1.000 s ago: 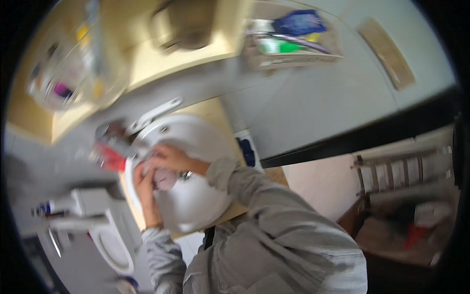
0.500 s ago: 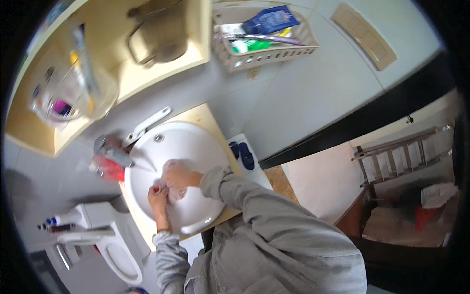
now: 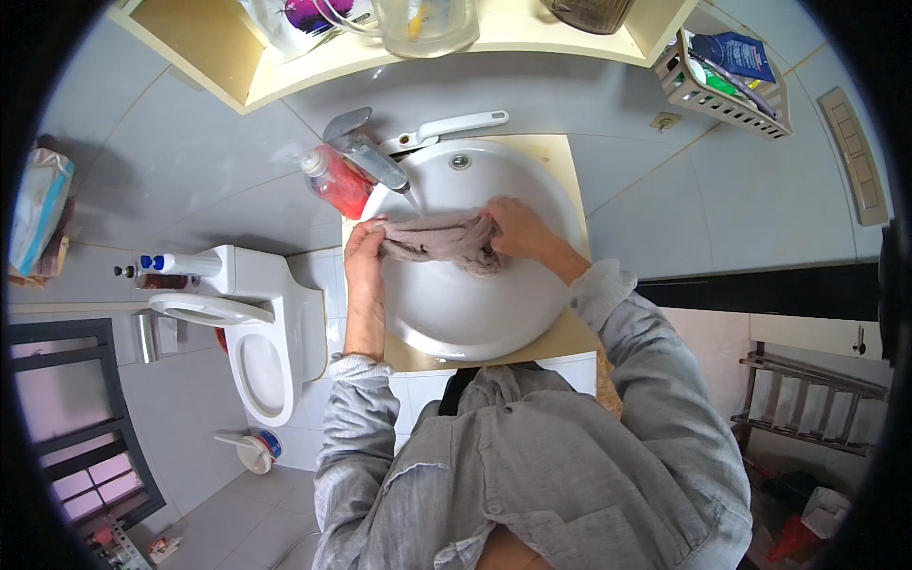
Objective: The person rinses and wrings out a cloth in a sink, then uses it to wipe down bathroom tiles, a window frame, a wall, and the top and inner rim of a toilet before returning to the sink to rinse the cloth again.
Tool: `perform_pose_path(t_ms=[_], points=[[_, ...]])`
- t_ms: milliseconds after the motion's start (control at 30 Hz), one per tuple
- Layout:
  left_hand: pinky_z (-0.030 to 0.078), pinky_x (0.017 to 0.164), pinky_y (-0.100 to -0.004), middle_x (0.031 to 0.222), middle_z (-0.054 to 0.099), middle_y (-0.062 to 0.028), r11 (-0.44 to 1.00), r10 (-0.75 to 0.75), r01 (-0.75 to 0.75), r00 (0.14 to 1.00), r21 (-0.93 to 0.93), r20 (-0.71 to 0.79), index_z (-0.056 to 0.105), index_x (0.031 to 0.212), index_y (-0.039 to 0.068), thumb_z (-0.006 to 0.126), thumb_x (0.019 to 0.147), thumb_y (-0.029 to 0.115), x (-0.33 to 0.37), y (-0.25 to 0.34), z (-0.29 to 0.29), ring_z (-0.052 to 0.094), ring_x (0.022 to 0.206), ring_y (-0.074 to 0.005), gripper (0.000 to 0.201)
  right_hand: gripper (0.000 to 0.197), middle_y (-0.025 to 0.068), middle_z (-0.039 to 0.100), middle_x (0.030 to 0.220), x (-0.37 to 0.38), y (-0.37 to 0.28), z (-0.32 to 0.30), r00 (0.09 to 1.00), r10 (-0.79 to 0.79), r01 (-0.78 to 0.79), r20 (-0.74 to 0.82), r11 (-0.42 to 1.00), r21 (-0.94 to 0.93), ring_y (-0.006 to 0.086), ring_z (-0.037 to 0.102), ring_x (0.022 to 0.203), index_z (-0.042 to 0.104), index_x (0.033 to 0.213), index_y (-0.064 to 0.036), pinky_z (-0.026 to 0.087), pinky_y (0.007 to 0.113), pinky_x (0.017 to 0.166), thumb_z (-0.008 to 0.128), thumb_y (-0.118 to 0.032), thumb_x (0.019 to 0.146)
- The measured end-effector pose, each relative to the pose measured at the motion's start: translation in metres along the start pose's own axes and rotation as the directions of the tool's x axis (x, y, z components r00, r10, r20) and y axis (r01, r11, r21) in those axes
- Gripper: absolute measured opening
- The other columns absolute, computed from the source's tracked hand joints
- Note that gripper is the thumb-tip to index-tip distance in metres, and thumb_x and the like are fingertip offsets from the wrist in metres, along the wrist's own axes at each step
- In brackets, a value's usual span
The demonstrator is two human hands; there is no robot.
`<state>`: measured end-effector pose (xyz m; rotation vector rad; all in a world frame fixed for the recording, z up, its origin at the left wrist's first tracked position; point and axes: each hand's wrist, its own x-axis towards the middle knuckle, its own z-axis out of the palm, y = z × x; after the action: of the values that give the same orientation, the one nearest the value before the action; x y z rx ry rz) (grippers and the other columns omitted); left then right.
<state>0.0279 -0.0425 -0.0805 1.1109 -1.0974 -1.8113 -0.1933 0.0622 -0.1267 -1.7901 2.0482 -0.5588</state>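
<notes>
A greyish-pink cloth (image 3: pixel 427 237), bunched and twisted, is stretched sideways over the white washbasin (image 3: pixel 465 323). Its left end is gripped in my left hand (image 3: pixel 365 255), close to the basin's left rim. My right hand (image 3: pixel 521 230) has its fingers curled round the other end, where the fabric gathers in folds and hangs a little. The grey tap (image 3: pixel 375 160) reaches over the basin from the upper left, with what looks like a thin stream of water at its spout, just above the cloth.
Beside the tap stand a bottle of red liquid (image 3: pixel 340 185) and a white-handled tool (image 3: pixel 461 123). A shelf (image 3: pixel 532 40) with a glass jug overhangs the far side. The toilet (image 3: pixel 261 366) is at left; a plastic basket (image 3: pixel 727 100) hangs at upper right.
The view has turned and shifted, so the basin appears more upright. My hands, close together before, are now apart, with the cloth drawn out between them.
</notes>
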Motion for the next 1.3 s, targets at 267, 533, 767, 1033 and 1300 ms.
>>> perform_pose_path(t_ms=[267, 533, 767, 1033, 1300], points=[[0.033, 0.083, -0.0229, 0.102, 0.052, -0.0007, 0.944, 0.311, -0.324, 0.938, 0.062, 0.154, 0.057, 0.09, 0.002, 0.049, 0.082, 0.009, -0.02, 0.065, 0.032, 0.045, 0.091, -0.0108, 0.013, 0.073, 0.0123, 0.039, 0.126, 0.019, -0.031, 0.051, 0.995, -0.013, -0.011, 0.094, 0.968, 0.249, 0.031, 0.032, 0.12, 0.035, 0.124, -0.0134, 0.029, 0.049, 0.095, 0.069, -0.029, 0.061], [0.04, 0.079, -0.0227, 0.096, 0.055, -0.0031, 0.918, 0.389, -0.382, 0.92, -0.103, 0.052, 0.055, 0.095, 0.004, 0.052, 0.085, 0.012, -0.043, 0.094, 0.029, 0.05, 0.089, -0.0104, 0.013, 0.038, 0.0077, 0.062, 0.09, 0.049, 0.03, 0.052, 0.913, 0.326, -0.084, -0.247, 0.74, 0.668, 0.0212, 0.058, 0.086, 0.06, 0.099, -0.0075, 0.045, 0.029, 0.077, 0.066, -0.009, 0.062], [0.035, 0.087, -0.0255, 0.116, 0.049, -0.0051, 0.892, 0.418, -0.442, 0.887, 0.095, 0.198, 0.058, 0.086, 0.004, 0.053, 0.083, 0.01, -0.038, 0.083, 0.035, 0.046, 0.101, -0.0131, 0.009, 0.033, 0.0153, 0.059, 0.099, 0.027, -0.062, 0.029, 0.999, 0.049, -0.054, 0.023, 0.876, 0.479, 0.0314, 0.054, 0.096, 0.06, 0.099, -0.0089, 0.041, 0.037, 0.086, 0.059, -0.017, 0.067], [0.041, 0.061, -0.0196, 0.088, 0.058, -0.0015, 0.992, 0.052, -0.049, 0.998, 0.113, -0.023, 0.056, 0.093, 0.002, 0.053, 0.084, 0.011, -0.041, 0.02, 0.007, 0.05, 0.068, -0.0074, 0.014, 0.016, 0.0121, 0.057, 0.084, 0.044, -0.06, 0.017, 0.986, 0.096, -0.091, -0.138, 0.995, 0.042, 0.0347, 0.052, 0.084, 0.058, 0.08, -0.0064, 0.041, 0.04, 0.073, 0.052, -0.016, 0.068], [0.042, 0.08, -0.0374, 0.099, 0.052, -0.0015, 0.937, -0.344, 0.349, 0.928, 0.009, -0.146, 0.048, 0.108, 0.005, 0.057, 0.08, 0.021, -0.041, -0.05, 0.003, 0.047, 0.096, -0.0174, 0.034, 0.025, 0.0159, 0.055, 0.094, 0.025, -0.035, 0.065, 0.955, 0.039, -0.033, -0.293, 0.999, 0.025, 0.0323, 0.051, 0.09, 0.054, 0.083, -0.0009, 0.041, 0.04, 0.076, 0.06, -0.017, 0.064]])
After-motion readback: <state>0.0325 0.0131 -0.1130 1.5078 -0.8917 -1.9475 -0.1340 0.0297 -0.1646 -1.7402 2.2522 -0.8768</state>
